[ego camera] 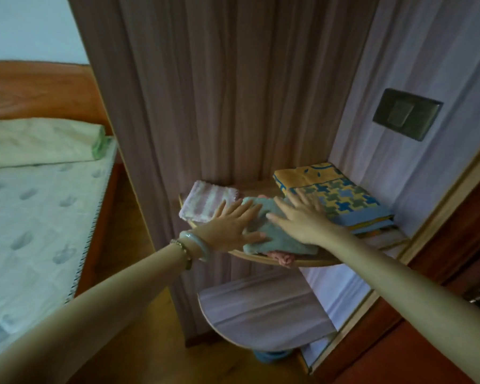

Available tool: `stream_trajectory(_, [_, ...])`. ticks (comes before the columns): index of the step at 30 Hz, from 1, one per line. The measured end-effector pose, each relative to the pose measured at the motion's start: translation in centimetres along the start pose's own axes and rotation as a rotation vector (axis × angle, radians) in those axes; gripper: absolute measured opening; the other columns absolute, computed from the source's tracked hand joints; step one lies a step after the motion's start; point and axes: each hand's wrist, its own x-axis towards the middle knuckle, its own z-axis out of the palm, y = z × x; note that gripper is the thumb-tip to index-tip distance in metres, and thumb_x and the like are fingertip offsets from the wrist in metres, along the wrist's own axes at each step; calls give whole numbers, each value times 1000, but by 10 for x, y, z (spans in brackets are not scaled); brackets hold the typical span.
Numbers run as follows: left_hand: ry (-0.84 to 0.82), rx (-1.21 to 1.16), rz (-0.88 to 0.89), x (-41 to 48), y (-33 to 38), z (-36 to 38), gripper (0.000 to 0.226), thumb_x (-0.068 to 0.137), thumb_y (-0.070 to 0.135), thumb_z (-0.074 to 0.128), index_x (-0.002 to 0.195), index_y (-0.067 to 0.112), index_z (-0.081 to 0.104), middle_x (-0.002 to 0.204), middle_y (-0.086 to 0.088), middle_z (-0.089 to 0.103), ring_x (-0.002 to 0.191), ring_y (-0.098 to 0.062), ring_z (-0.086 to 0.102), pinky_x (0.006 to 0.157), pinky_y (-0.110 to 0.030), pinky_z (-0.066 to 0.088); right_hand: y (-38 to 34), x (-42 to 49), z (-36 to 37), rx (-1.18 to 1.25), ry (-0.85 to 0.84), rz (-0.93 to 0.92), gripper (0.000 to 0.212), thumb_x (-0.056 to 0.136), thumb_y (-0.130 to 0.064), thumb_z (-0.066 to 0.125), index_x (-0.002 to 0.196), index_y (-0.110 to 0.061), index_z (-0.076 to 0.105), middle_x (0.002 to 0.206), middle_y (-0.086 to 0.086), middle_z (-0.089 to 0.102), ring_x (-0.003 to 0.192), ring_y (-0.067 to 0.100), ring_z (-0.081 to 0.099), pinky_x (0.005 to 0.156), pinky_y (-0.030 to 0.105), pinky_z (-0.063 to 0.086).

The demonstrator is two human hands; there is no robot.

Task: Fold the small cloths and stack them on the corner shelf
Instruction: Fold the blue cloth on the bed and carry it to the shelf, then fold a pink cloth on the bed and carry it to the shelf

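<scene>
**Both palms flat on the grey-green cloth, upper corner shelf**

The bed is off to the left and not involved. The corner shelf carries everything.
- Right side: a folded yellow-and-blue patterned towel.
- Middle, toward the front rim: the grey-green cloth.
- Left: a folded pink-striped cloth.
- A pink cloth peeks out from under the grey-green one at the rim.

Left hand: fingers straight and spread, pressing the cloth's left part, gripping nothing. Right hand: likewise flat, fingertips reaching the towel's edge, gripping nothing.

My read is that the cloth is being smoothed onto the stack.

Handling, judged: light, limp terry with no stiffness. It would sag if lifted from one point, and sliding it would likely drag the pink cloth along. I would pinch two corners or a folded edge. Near the rim I would press downward, not sideways.
</scene>
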Motion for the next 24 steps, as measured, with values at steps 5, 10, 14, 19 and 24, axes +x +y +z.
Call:
stream_trajectory(5, [232, -124, -125, -76, -22, -36, 87, 84, 69, 42, 150, 36, -5, 161, 4, 1, 145, -8, -6, 119, -36, -4, -55, -21, -27, 209, 223, -295, 73, 89, -68, 25, 151, -29, 19, 161, 4, 6, 147, 22, 0, 117, 40, 0])
stream_trajectory(10, [323, -20, -313, -196, -52, -66, 91, 77, 75, 38, 147, 44, -9, 160, 5, -7, 147, -16, -9, 117, -38, -1, -153, -42, -20, 455, 182, -692, 77, 85, -71, 29, 151, -34, 11, 161, -1, 8, 147, 15, 1, 118, 35, 3])
stream_trajectory(14, [407, -103, -528, -304, -86, -76, 96, 69, 84, 41, 141, 54, -16, 159, 13, -9, 147, -15, -6, 116, -42, 6, -241, -64, -21, 603, 89, -894, 78, 90, -48, 55, 149, -40, 5, 160, -11, 1, 144, 6, 0, 115, 35, 8])
stream_trajectory(19, [537, -152, -646, -438, -109, -85, 103, 67, 83, 50, 141, 53, -16, 157, 17, -9, 145, -7, -7, 118, -37, 4, -361, -98, -17, 661, -40, -1099, 95, 81, -48, 68, 141, -57, -4, 158, -20, 0, 146, 8, 10, 114, 49, 30])
stream_trajectory(24, [581, -221, -727, -584, -121, -93, 112, 72, 60, 70, 143, 50, -15, 157, 20, -13, 145, -3, -9, 118, -37, 5, -496, -155, -4, 643, -104, -1296, 100, 81, -35, 73, 148, -40, 0, 154, -19, 6, 146, 10, 11, 114, 46, 29])
